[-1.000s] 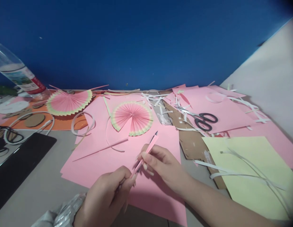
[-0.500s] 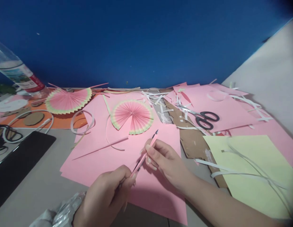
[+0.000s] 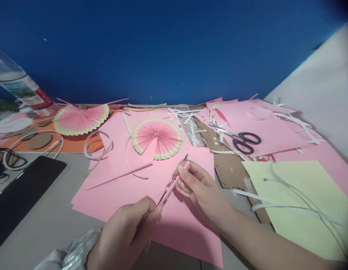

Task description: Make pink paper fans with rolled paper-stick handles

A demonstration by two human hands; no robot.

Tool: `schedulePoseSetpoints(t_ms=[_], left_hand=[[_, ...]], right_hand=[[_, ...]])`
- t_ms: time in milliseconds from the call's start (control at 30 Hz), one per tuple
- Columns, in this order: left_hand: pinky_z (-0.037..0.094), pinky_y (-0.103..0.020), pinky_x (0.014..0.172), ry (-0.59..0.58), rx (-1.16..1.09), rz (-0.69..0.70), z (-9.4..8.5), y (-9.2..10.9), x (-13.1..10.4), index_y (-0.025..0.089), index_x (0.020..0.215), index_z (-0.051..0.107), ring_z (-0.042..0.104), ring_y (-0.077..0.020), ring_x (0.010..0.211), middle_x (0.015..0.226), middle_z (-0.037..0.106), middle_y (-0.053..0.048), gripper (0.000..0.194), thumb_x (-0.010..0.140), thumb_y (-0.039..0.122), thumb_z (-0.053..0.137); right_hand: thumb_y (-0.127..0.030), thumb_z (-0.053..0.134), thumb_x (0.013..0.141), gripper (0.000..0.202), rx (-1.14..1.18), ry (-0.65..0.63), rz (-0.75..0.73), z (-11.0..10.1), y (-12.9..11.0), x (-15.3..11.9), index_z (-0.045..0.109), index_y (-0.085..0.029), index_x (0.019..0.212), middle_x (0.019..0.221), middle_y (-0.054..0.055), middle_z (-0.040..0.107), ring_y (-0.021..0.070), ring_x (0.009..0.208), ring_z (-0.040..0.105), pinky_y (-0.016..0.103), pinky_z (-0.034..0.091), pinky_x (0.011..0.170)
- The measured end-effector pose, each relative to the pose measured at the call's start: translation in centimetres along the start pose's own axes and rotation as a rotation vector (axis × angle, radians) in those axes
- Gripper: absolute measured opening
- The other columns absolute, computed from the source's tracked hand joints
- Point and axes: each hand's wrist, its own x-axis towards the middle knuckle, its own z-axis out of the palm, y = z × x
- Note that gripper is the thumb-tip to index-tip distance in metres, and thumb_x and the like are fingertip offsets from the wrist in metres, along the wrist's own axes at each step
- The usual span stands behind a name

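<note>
Toward the near edge of the table [image 3: 64, 198] — pen [image 3: 186, 157] and pink paper strip [image 3: 169, 189] together
Left hand [image 3: 126, 229] clamped round the lower ends; right hand [image 3: 202, 190] pinching the strip higher up.

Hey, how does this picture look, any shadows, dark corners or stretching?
Head view: soft shadow on the pink paper below the right hand; head view: top right corner darkened; head view: bottle leans near the left edge, perhaps from wide-angle distortion.
</note>
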Motion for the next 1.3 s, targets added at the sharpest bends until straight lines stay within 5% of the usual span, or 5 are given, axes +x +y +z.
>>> schedulePoseSetpoints(t_ms=[367, 733, 1000, 1167, 1300], left_hand=[[0.036, -0.021, 0.050, -0.051, -0.107, -0.035, 0.1, -0.3, 0.1, 0.022, 0.068, 0.040, 0.045, -0.0098, 0.049, 0.054, 0.048, 0.006, 0.034, 0.096, 0.039, 0.031], [0.039, -0.018, 0.057, -0.036, -0.176, 0.060, 0.1, -0.1, 0.0, 0.020, 0.062, 0.044, 0.051, -0.0079, 0.053, 0.055, 0.052, 0.004, 0.041, 0.097, 0.039, 0.033], [0.039, -0.019, 0.046, -0.149, -0.396, -0.127, 0.8, 0.0, -0.4, 0.020, 0.061, 0.044, 0.046, -0.0092, 0.042, 0.045, 0.046, 0.004, 0.048, 0.092, 0.055, 0.032], [0.040, -0.020, 0.047, -0.044, -0.452, -0.223, 1.1, 0.4, -0.9, 0.020, 0.064, 0.050, 0.046, -0.0096, 0.044, 0.046, 0.049, 0.003, 0.049, 0.085, 0.063, 0.040], [0.042, -0.021, 0.049, -0.085, -0.471, -0.193, 0.8, 0.8, -0.7, 0.020, 0.067, 0.050, 0.045, -0.0096, 0.044, 0.047, 0.049, 0.004, 0.047, 0.083, 0.064, 0.042]], right_hand=[[-0.037, 0.061, 0.086, 0.025, -0.008, 0.017, -0.052, -0.4, 0.2, 0.4, 0.050, -0.021, 0.069, 0.054, -0.009, 0.034, 0.0073, 0.046, 0.025, 0.021, 0.024, 0.045], [-0.025, 0.050, 0.090, 0.017, -0.738, -0.342, -0.022, 0.9, -0.4, -1.4, 0.047, -0.020, 0.073, 0.077, -0.002, 0.050, 0.0113, 0.067, 0.046, 0.024, 0.036, 0.060], [-0.027, 0.046, 0.091, 0.024, -0.750, -0.508, -0.048, 0.6, -0.9, -1.0, 0.043, -0.020, 0.069, 0.073, -0.004, 0.046, 0.0108, 0.068, 0.044, 0.023, 0.034, 0.063], [-0.024, 0.040, 0.093, 0.033, -0.808, -0.502, 0.010, 0.7, -1.0, -0.9, 0.031, -0.020, 0.062, 0.064, -0.006, 0.035, 0.0089, 0.060, 0.035, 0.022, 0.028, 0.056], [-0.023, 0.042, 0.092, 0.033, -0.836, -0.541, -0.021, 0.6, -0.8, -0.9, 0.029, -0.020, 0.062, 0.062, -0.007, 0.033, 0.0082, 0.057, 0.034, 0.022, 0.026, 0.053]])
